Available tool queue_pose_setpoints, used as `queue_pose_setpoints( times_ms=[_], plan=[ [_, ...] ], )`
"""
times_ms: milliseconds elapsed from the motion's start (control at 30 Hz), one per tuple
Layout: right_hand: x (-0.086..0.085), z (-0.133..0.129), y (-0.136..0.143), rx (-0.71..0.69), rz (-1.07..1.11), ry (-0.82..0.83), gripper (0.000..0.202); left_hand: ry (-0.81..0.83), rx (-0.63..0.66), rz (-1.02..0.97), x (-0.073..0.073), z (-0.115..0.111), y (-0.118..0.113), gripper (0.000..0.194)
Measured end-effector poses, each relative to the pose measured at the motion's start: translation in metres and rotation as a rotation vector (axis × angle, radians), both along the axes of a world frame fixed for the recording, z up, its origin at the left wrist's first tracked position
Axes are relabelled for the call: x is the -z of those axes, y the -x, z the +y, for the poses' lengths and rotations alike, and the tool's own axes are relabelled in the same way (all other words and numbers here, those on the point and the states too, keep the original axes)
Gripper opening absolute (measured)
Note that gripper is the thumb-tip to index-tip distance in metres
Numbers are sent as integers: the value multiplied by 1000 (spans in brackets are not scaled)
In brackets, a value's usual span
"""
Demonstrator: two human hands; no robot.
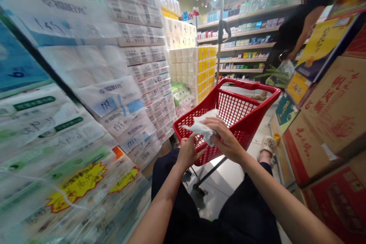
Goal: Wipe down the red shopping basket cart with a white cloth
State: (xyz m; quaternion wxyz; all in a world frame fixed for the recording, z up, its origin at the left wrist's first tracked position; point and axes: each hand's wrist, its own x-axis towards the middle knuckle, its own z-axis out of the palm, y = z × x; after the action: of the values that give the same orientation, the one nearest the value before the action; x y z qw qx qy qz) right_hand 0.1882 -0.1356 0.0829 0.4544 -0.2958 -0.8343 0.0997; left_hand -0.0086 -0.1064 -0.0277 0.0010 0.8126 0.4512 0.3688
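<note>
A red plastic shopping cart (pixel 237 101) with a lattice basket stands in front of my knees. In my right hand (pixel 224 135) is a crumpled white cloth or tissue (pixel 204 127), bunched under the fingers above the near part of the basket. My left hand (pixel 188 152) is at the cart's near left edge, thumb up and fingers curled about the rim. Just above the left thumb hangs the white cloth's lower edge. Part of the basket's near wall is hidden behind both hands.
Stacked tissue packs (pixel 114 99) rise along the left, with toilet rolls (pixel 204 72) beyond. Cardboard boxes (pixel 334 103) line the right. A person in dark clothes (pixel 294 23) stands behind the cart, holding a bag of greens (pixel 277 74). A metal pole (pixel 221 19) stands behind the basket.
</note>
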Motion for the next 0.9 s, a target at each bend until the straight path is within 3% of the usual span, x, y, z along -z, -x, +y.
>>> queue_pose_setpoints(
  times_ms=[133, 300, 367, 500, 667, 900],
  plan=[
    [19, 5, -8, -99, -359, 73, 20, -28, 4, 119, 3, 2, 1, 32],
    [48, 15, 6, 148, -354, 114, 28, 37, -32, 130, 2, 2, -2, 43],
    [53, 17, 15, 233, -366, 77, 41, 68, -36, 133, 1, 1, -3, 49],
    [59, 21, 16, 256, -438, -16, 57, 87, -48, 124, -4, -2, -2, 54],
    [69, 33, -13, 234, -511, -111, 38, 102, 16, 90, -13, -7, -3, 36],
    [65, 53, -63, 304, -540, -158, 34, 109, 26, 66, -16, -9, -7, 30]
  ],
)
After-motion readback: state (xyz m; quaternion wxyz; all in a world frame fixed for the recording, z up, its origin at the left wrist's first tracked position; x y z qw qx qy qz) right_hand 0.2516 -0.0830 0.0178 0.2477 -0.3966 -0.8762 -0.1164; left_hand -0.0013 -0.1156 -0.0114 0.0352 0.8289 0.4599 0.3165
